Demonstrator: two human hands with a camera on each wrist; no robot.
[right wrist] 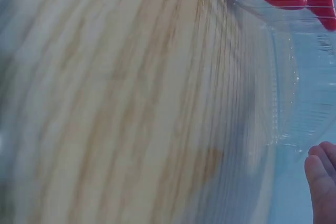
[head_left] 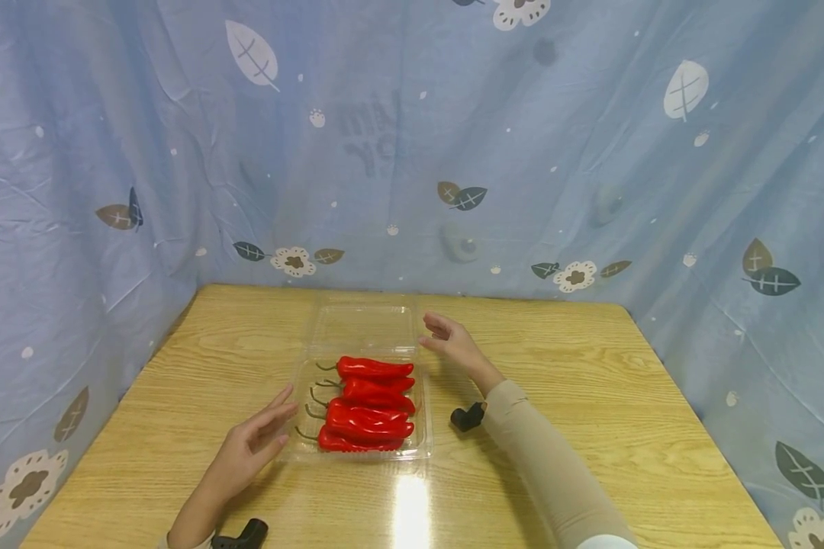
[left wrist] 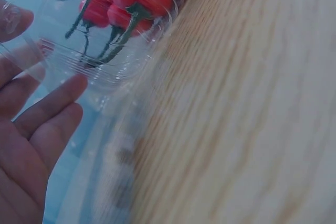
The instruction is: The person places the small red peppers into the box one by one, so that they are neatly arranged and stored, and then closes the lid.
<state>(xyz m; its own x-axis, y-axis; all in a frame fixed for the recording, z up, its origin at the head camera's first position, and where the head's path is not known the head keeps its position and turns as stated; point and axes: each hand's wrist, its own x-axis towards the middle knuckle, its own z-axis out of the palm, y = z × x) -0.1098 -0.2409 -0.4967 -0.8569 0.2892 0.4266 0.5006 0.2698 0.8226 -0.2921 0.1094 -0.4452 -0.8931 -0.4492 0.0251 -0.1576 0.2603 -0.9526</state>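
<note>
A clear plastic clamshell box (head_left: 422, 435) lies on the table with its lid (head_left: 365, 326) folded back flat, away from the person. Several red peppers (head_left: 369, 419) with green stems are laid side by side in the base, stems to the left. My left hand (head_left: 247, 448) is at the box's left side, fingers spread loosely; in the left wrist view its fingertips (left wrist: 77, 83) come right up to the box wall beside the stems. On the far right, my right hand (head_left: 455, 347) reaches to the lid's right edge, its fingers (right wrist: 317, 174) extended and holding nothing.
The wood-grain table (head_left: 556, 366) is enclosed by a blue curtain (head_left: 398, 152) with leaf and flower prints at the back and both sides. Black wrist devices (head_left: 468, 417) sit at both wrists. Light glares on the tabletop in front of the box.
</note>
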